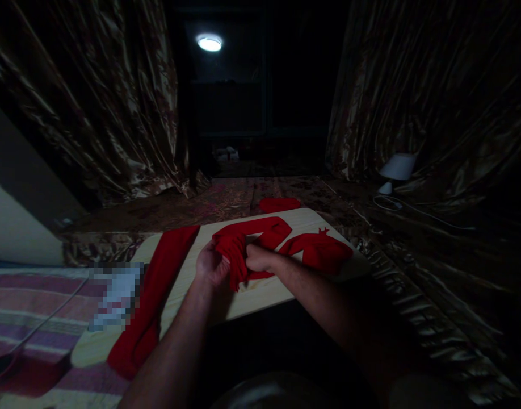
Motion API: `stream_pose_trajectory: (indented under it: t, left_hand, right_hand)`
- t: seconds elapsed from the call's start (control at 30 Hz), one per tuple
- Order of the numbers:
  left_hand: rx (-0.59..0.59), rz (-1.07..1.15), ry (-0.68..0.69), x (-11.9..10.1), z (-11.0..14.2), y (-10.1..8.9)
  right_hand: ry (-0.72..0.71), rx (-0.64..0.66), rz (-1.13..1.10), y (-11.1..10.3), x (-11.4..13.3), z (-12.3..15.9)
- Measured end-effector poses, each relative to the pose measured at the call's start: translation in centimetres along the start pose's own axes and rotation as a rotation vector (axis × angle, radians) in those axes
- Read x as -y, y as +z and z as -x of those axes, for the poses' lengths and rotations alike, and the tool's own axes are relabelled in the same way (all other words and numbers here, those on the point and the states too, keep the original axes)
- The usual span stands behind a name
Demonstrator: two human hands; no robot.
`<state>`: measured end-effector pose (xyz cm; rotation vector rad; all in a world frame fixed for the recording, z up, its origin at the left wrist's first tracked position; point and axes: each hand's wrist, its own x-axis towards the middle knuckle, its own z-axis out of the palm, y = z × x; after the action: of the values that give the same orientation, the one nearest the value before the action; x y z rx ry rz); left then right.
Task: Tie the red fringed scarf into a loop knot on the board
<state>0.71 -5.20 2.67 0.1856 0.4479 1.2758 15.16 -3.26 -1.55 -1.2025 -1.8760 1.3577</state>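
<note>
A bunched, pleated piece of red cloth (234,250) is between my two hands, above a pale wooden board (181,289). My left hand (210,266) is closed around the left side of the bunch, thumb toward me. Opposite it, my right hand (259,258) is closed in a fist against the cloth's right side. More red cloth (277,230) loops on the board just behind my hands. To the right lies a crumpled red piece (328,253) with a small frayed tip. A long red strip (171,255) runs down the board's left side and over its near edge.
Another red cloth (280,203) lies beyond the board on a patterned cover (235,196). A white lamp (399,167) with a cord stands at right. Striped bedding (43,295), a blurred-out pale item (118,295) and a dark red object (33,372) are at left. Curtains (133,113) hang behind.
</note>
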Motion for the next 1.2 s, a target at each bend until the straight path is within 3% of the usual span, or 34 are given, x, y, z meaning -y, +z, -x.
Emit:
stream_pose_trajectory:
  t: [0.13,0.27,0.33,0.47,0.63,0.8,1.0,1.2]
  left_hand:
    - [-0.033,-0.156,-0.012,-0.2,-0.3,-0.4]
    - [-0.020,-0.310,-0.103,0.0,-0.5,-0.4]
    - [0.004,-0.361,-0.142,0.3,-0.6,-0.3]
    - [0.076,-0.444,-0.233,1.0,-1.1,-0.8]
    - [0.043,-0.555,-0.125,1.4,-2.3,-2.5]
    - [0.053,-0.712,-0.074,1.8,-2.5,-3.4]
    - [0.109,-0.880,0.056,2.5,-2.0,-4.4]
    - [0.177,-1.099,0.125,2.6,-2.3,-5.4]
  right_hand:
    - [0.050,0.098,-0.374,-1.1,-0.5,0.7]
    - [0.078,0.107,-0.547,-1.6,0.0,1.7]
    - [0.062,0.050,-0.589,-1.2,0.4,1.5]
    - [0.097,-0.181,-0.601,-0.5,1.3,0.6]
    - [0.109,-0.299,-0.666,-1.7,2.3,0.4]
    - [0.177,-0.360,-0.483,-4.8,2.6,1.7]
    - [0.244,-0.169,-0.105,-8.2,2.9,4.0]
    - [0.354,0.017,0.358,-9.6,2.3,5.1]
